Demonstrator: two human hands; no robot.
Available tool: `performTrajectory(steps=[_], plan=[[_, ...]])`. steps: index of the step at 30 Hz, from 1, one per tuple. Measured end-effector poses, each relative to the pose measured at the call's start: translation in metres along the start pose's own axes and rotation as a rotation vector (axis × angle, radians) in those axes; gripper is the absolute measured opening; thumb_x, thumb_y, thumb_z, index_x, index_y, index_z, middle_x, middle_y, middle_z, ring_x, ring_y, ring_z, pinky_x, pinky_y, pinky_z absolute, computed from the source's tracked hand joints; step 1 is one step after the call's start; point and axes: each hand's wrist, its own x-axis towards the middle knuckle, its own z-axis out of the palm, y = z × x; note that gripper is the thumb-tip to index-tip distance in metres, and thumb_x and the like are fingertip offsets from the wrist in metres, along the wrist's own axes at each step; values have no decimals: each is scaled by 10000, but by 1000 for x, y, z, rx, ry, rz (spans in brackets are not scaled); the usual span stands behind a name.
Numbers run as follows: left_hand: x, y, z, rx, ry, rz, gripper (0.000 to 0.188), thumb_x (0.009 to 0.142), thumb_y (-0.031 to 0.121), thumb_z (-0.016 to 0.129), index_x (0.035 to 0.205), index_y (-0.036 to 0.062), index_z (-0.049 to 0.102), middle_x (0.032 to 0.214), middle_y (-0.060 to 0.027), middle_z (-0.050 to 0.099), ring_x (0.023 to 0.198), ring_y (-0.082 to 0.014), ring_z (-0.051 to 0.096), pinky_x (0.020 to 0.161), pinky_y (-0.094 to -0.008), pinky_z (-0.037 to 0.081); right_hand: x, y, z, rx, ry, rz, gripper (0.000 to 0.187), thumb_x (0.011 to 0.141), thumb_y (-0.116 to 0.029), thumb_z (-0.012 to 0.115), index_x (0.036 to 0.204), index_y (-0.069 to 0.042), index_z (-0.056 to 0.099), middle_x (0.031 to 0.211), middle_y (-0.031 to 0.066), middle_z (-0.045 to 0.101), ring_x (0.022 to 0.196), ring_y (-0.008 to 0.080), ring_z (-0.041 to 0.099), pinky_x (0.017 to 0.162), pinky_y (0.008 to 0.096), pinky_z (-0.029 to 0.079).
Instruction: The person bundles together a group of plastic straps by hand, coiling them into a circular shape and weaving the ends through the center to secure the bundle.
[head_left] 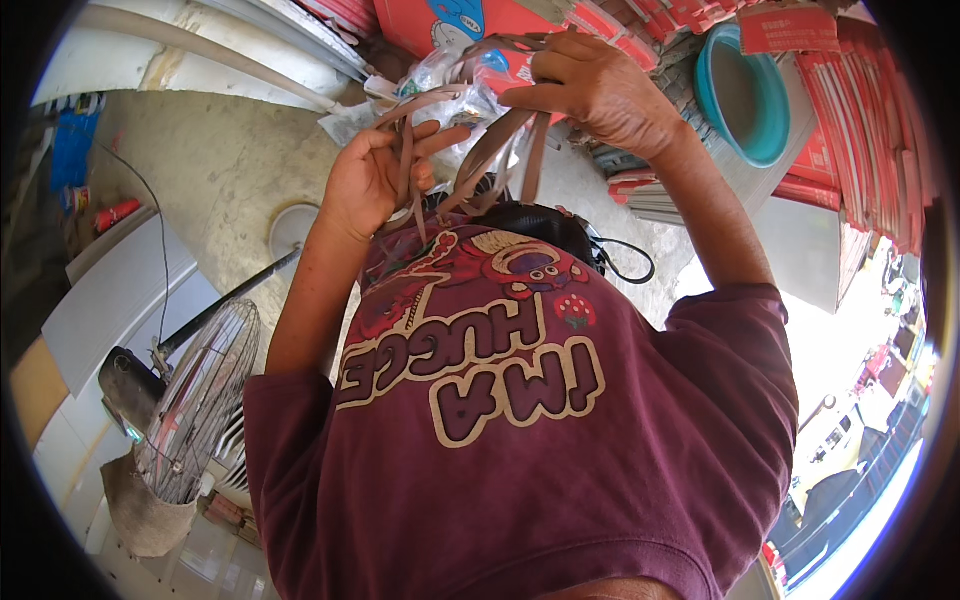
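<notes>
My left hand (366, 178) is raised in front of my chest, its fingers curled around long, flat brown strips. One or two of its fingers stick out toward the right. Higher up and to the right, my right hand (600, 92) pinches more of the same brown strips (534, 165) between thumb and fingers. The strips loop between both hands and dangle over the front of my shirt; their material is unclear. Behind them lies crumpled clear plastic (345, 122), partly hidden by my hands and the strips.
A teal basin (776, 125) stands at the far right near stacks of red flattened cardboard (870, 125). At the far side is a red printed box (402, 28). A standing fan (205, 400) with a wire cage is close on my left, and a thin cable hangs near it.
</notes>
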Motion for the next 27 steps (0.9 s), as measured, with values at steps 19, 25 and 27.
performTrajectory(steps=[19,25,27], plan=[[11,0,-3,782,222,44,361,824,-31,473,1181,-61,522,1213,-117,540,1103,-189,514,962,-307,373,6,-28,48,94,-612,396,158,809,-129,474,839,-29,592,743,160,622,722,331,620,629,444,478],[13,2,6,885,163,47,384,824,-23,489,1208,-46,500,1199,-107,538,1121,-183,493,973,-297,355,8,-36,50,191,-586,545,184,762,-65,484,875,-13,619,798,171,644,759,325,635,652,429,492],[15,0,7,837,81,66,404,825,-20,501,1228,-36,479,1188,-109,536,1121,-180,490,969,-290,361,10,-41,49,204,-557,564,196,769,-79,475,879,-8,621,811,176,645,770,329,634,664,430,492]])
